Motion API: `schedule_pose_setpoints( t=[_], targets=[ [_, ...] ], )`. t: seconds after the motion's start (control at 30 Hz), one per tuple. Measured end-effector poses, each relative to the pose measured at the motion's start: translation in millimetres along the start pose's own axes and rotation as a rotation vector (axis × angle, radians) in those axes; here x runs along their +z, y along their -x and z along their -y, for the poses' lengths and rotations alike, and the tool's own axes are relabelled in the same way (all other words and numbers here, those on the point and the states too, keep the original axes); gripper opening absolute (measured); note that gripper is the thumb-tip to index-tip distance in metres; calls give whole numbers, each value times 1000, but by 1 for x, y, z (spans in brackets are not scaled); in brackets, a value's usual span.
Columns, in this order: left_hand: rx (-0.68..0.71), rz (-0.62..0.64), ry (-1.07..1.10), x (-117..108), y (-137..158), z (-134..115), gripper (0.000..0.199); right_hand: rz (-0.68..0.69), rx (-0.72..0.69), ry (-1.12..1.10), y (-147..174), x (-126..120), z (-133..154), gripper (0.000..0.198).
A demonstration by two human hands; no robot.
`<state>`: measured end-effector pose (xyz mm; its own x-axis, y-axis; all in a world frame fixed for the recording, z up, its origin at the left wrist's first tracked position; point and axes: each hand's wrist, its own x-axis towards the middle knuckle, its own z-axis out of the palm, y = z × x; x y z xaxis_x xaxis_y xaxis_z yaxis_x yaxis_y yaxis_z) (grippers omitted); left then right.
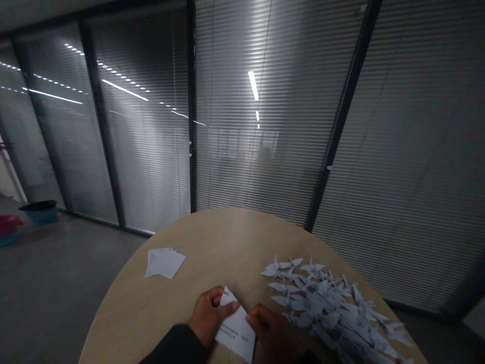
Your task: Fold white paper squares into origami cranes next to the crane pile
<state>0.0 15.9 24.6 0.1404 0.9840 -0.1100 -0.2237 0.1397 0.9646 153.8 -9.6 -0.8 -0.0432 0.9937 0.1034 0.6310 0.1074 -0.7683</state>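
A folded piece of white paper point(238, 331) with printed lines on it is held over the near part of the round table. My left hand point(207, 314) grips its left side, thumb lying across the face of the sheet. On the right edge, my right hand point(270, 327) pinches the paper between thumb and fingers; its lower part is in shadow. A large heap of folded paper cranes point(326, 303) spreads just right of my right hand. Farther off to the left lies a small stack of white paper squares point(165, 263), apart from both hands.
The round wooden table point(227, 227) has its far edge close to a glass partition with blinds point(257, 177). On the floor at the far left stand a blue bucket with a dark rim point(41, 215) and a pink-and-blue one point(8, 230).
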Motion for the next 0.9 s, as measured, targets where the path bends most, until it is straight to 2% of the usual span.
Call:
schedule_pose_setpoints(
  t=[0.07,0.33,0.53,0.9],
  targets=[
    [2,15,12,1,1,0,45,-76,-15,33,3,-2,4,27],
    [3,32,10,1,-3,5,44,-20,-117,63,1,-1,-4,30],
    [-16,-16,15,-1,-2,6,45,-2,-57,122,1,2,-4,29],
    [-11,-6,27,-2,1,4,47,24,-87,95,0,1,-2,31]
  ],
)
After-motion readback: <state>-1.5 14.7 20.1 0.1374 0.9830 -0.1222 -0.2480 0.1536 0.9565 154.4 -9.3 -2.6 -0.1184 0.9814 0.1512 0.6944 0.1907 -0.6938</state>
